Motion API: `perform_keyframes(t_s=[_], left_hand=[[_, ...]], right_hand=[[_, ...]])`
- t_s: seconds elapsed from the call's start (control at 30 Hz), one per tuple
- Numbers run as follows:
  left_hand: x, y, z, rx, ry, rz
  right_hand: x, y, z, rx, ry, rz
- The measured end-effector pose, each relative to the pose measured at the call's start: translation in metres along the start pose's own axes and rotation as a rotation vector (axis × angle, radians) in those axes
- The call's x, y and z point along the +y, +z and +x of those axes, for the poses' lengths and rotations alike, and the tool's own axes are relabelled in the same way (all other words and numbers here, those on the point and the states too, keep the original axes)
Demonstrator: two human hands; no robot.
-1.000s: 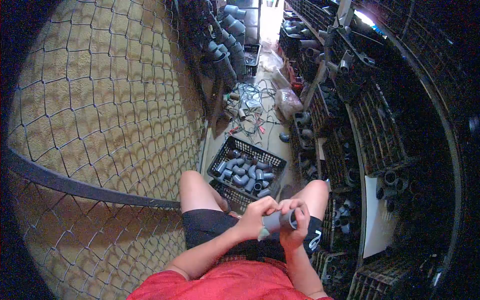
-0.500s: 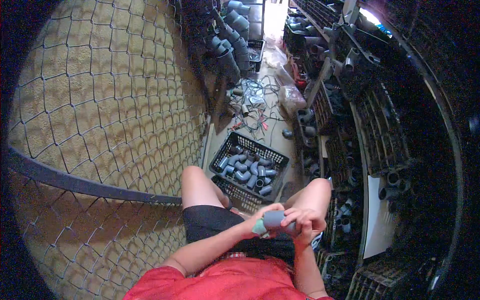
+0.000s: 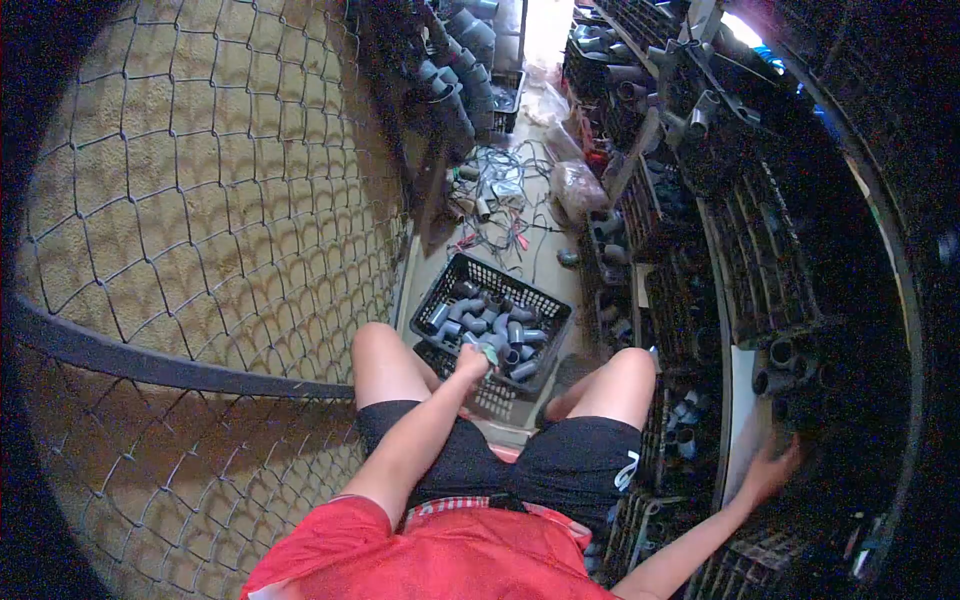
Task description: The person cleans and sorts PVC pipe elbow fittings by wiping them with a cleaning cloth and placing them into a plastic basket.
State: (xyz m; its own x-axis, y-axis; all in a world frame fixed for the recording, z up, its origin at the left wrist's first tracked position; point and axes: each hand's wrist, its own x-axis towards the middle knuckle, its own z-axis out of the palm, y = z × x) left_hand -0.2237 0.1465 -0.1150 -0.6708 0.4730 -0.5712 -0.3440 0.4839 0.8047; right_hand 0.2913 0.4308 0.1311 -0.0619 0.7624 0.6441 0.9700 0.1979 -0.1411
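Observation:
My left hand point(image 3: 472, 362) is closed on a crumpled pale green cloth point(image 3: 489, 354) at the near side of a black plastic basket point(image 3: 567, 318). Grey pipe elbows point(image 3: 474, 324) and other short fittings lie jumbled in that basket, some right beside my fingers. Far out to the right, my right hand point(image 3: 770, 472) is blurred by motion, its thumb and fingers apart and nothing visible in them. It is just below some dark pipe fittings point(image 3: 783, 353) on the right-hand rack.
A chain-link fence point(image 3: 220, 200) runs along the left. Racks of dark crates point(image 3: 760, 250) line the right. Beyond the basket, tangled cords point(image 3: 515, 165) and a plastic bag point(image 3: 577, 187) litter the floor. Large grey pipe fittings point(image 3: 465, 45) are stacked at the back left.
Both hands were together at my lap on a grey pipe fitting, which has left them. My left hand moved forward to the basket with the green cloth; my right swung out to the rack.

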Motion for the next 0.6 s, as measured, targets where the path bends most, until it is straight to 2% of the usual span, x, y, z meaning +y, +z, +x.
perform_keyframes(t_s=[0.03,0.07,0.1,0.13,0.2,0.23,0.27,0.33,0.37,0.4,0.47,0.5,0.53,0.6], left_hand=[[-0.031,0.003,0.043,-0.004,0.002,0.002],[-0.075,0.005,0.075,0.035,0.031,-0.066],[-0.114,0.004,0.106,0.073,0.059,-0.134],[-0.067,-0.001,0.066,0.037,0.075,-0.159],[-0.050,0.000,0.050,0.083,0.069,-0.146],[-0.040,0.000,0.041,0.135,0.066,-0.137],[-0.006,-0.001,0.013,0.161,0.034,0.087],[-0.020,0.006,0.016,0.128,0.135,0.105],[-0.011,0.008,0.002,0.071,0.190,0.125],[0.020,0.009,-0.026,0.044,0.148,0.196],[0.024,0.015,-0.034,0.001,0.106,0.143],[0.023,0.017,-0.037,-0.038,0.064,0.089],[0.018,0.018,-0.035,0.009,0.222,0.134],[0.027,0.014,-0.043,-0.010,0.171,0.192]], right_hand=[[0.013,0.015,-0.009,-0.129,0.061,0.035],[0.012,0.017,-0.016,-0.196,0.003,0.014],[0.002,0.010,-0.018,-0.197,0.007,0.011],[-0.014,0.000,-0.018,-0.227,0.036,-0.038],[-0.023,-0.004,-0.017,-0.261,0.064,-0.087],[-0.020,0.001,-0.014,-0.028,0.023,-0.072],[-0.019,0.006,-0.013,0.205,-0.017,-0.054],[-0.053,-0.017,0.008,0.178,0.057,-0.030],[-0.066,-0.027,0.015,0.155,0.133,-0.011],[-0.056,-0.019,0.019,0.155,0.135,-0.014],[-0.027,0.015,0.034,0.102,-0.077,-0.025],[-0.020,0.028,0.034,0.103,-0.080,-0.022],[-0.016,0.040,0.033,0.063,-0.065,-0.017],[-0.009,0.054,0.035,0.018,-0.055,-0.008]])
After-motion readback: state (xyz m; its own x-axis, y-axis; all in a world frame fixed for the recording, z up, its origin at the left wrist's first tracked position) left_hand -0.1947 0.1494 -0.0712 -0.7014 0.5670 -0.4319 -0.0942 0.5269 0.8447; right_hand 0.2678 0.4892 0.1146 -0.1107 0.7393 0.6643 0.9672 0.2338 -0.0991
